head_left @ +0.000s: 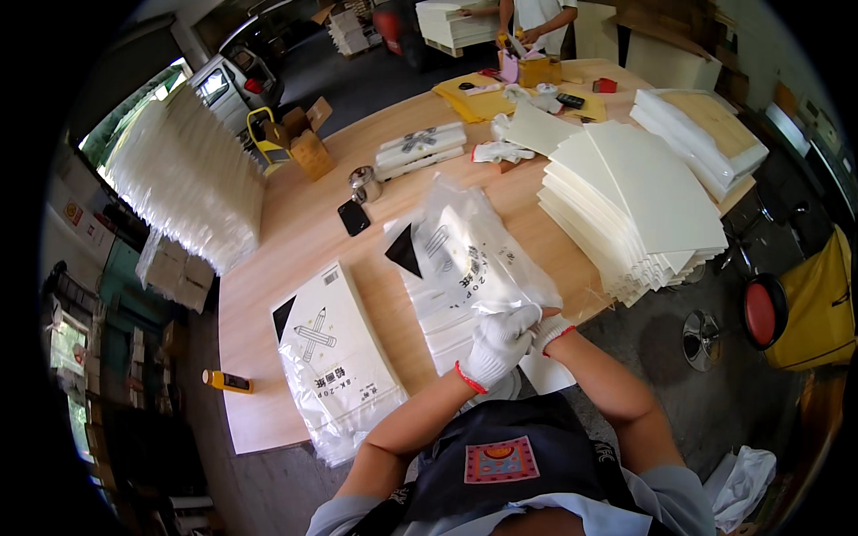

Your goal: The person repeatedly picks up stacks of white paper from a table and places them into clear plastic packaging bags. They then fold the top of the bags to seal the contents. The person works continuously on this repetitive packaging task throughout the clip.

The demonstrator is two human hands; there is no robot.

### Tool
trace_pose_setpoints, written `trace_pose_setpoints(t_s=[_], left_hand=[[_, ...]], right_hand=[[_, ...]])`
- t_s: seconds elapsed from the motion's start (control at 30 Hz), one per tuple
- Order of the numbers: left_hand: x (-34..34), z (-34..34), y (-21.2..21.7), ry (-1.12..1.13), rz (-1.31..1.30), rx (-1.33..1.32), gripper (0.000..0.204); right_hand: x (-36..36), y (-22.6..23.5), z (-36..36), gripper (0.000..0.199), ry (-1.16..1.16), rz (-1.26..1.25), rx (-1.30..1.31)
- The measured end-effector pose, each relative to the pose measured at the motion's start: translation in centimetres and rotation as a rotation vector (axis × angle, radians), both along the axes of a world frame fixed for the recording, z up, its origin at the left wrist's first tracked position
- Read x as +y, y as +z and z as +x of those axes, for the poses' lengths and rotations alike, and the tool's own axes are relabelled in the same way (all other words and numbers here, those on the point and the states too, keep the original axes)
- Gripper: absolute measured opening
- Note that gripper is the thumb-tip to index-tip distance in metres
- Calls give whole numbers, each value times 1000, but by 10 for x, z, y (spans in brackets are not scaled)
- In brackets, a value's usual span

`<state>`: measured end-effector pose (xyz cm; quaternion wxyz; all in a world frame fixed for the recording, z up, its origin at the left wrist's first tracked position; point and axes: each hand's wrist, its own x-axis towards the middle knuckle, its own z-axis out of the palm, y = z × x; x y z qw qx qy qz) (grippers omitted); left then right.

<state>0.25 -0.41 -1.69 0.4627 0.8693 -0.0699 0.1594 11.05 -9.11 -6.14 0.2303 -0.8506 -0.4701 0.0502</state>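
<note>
White knit gloves with red cuffs cover both hands, which meet at the near right corner of a printed clear plastic bag [456,259] on the table. My left hand [500,342] is closed on the bag's crumpled edge. Close against it, my right hand [549,331] is partly hidden by the left hand and the plastic, so its grip does not show. A white sheet [547,373] sticks out below the hands at the table edge. Left of them lies a filled paper pack [335,348] in a similar bag, its loose end hanging over the near edge.
A fanned stack of cream sheets [635,196] stands right. Wrapped packs [420,147], a phone [354,217], a metal pot [364,185] and a yellow bottle [227,381] are on the wooden table [259,357]. Tall bundled bags [183,179] rise at left. Another person [541,27] works beyond.
</note>
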Motion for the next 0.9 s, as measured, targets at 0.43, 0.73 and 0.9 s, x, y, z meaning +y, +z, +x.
trace_pose_setpoints(t_s=[0.43, 0.73, 0.9], left_hand=[[4, 20, 9, -53, 7, -82, 33], [28, -7, -53, 129, 74, 11, 31], [10, -50, -82, 64, 2, -63, 30]], right_hand=[[-6, -22, 23, 33, -95, 124, 316], [-24, -14, -54, 28, 35, -188, 82], [-68, -33, -68, 36, -304, 279, -356]])
